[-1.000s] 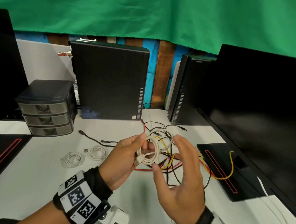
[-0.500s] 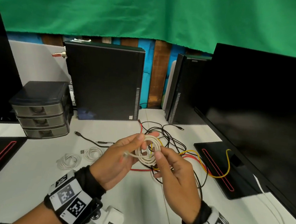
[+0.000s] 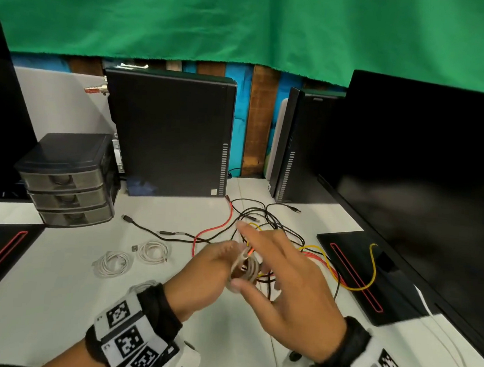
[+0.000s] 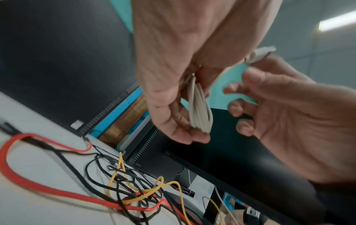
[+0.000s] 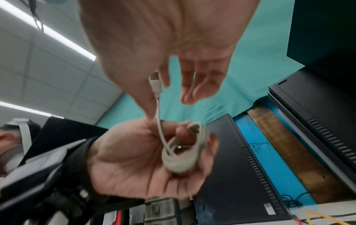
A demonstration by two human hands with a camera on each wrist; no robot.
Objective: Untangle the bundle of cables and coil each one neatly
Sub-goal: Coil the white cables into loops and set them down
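Right now the white cable coil (image 5: pixel 183 153) sits in your left hand (image 3: pixel 202 278), raised above the table (image 3: pixel 55 299) in front of you. Your left fingers curl around the looped strands and your thumb passes through the middle of the coil, as the right wrist view shows. One free end rises out of the coil, and its white plug (image 5: pixel 155 84) lies against the thumb of your right hand (image 3: pixel 288 287). Your right fingers are spread and nearly straight, just beside the coil; whether the thumb pinches the plug or merely touches it, the blurred views do not settle.

Below and beyond your hands, the tangled bundle (image 3: pixel 263 228) of black, red and yellow cables lies on the table, with a yellow cable (image 3: pixel 370 272) looping onto the black monitor base (image 3: pixel 354 277) on your right. To your left, two coiled white cables (image 3: pixel 132 257) rest side by side on the table, near a black cable (image 3: pixel 146 229). Farther left stands a small drawer unit (image 3: pixel 69 180), and a black computer case (image 3: pixel 170 132) stands behind the bundle.
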